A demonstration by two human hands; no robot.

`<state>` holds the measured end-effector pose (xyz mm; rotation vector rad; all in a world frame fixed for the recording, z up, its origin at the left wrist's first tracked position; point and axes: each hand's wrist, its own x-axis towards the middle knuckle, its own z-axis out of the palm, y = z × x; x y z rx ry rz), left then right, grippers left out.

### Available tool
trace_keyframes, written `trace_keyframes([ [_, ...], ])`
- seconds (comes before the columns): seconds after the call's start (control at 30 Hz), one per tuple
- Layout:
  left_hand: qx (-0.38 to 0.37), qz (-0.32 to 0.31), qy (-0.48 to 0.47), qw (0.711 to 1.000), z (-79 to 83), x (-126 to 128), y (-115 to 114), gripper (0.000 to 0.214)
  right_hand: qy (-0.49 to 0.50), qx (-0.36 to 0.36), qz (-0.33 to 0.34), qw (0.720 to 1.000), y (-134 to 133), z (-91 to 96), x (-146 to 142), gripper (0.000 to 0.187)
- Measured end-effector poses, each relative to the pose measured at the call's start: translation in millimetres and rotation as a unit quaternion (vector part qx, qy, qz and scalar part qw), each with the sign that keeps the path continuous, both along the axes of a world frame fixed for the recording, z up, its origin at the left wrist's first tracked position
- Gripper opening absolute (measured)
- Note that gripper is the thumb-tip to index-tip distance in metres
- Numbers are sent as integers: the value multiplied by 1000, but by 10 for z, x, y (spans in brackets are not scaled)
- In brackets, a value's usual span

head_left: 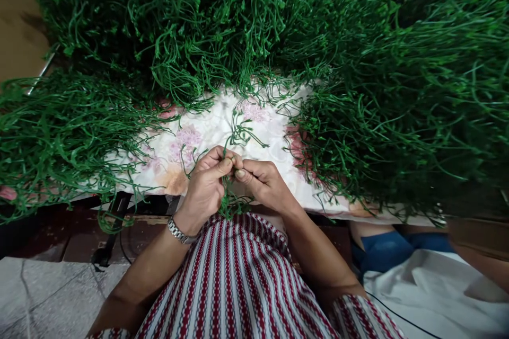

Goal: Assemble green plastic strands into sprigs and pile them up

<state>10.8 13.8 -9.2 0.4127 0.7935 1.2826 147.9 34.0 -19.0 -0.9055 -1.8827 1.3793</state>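
Note:
My left hand (207, 179), with a metal-band watch on its wrist, is closed in a pinch around a sprig of thin green plastic stems (231, 202). The sprig's branched ends stick up above the fingers and its lower part hangs down toward my lap. Thumb and index finger of my right hand (265, 182) are pinched together at the left fingertips, on the same sprig; the exact spot is hidden by the fingers. Just beyond the hands, a few loose green stems (243, 133) lie on the flowered white tablecloth (214, 140).
A high heap of green plastic stems (207, 21) covers the back of the table. More lie in a pile at the left (67, 137) and a large pile at the right (369, 127). Another person's knee in blue (387, 249) shows at the lower right, beside white cloth (429, 286).

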Motion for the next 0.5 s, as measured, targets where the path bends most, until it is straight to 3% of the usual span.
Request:
trace_keyframes([
  [0.13, -8, -35, -7, 999, 9, -20, 35, 11, 51, -76, 44, 995, -2, -41, 0, 35],
  [0.3, -13, -31, 59, 998, 13, -38, 62, 16, 2, -56, 121, 991, 43, -72, 53, 36],
  [0.5, -20, -85, 81, 993, 60, -67, 47, 23, 6, -44, 201, 979, 118, -92, 117, 39],
])
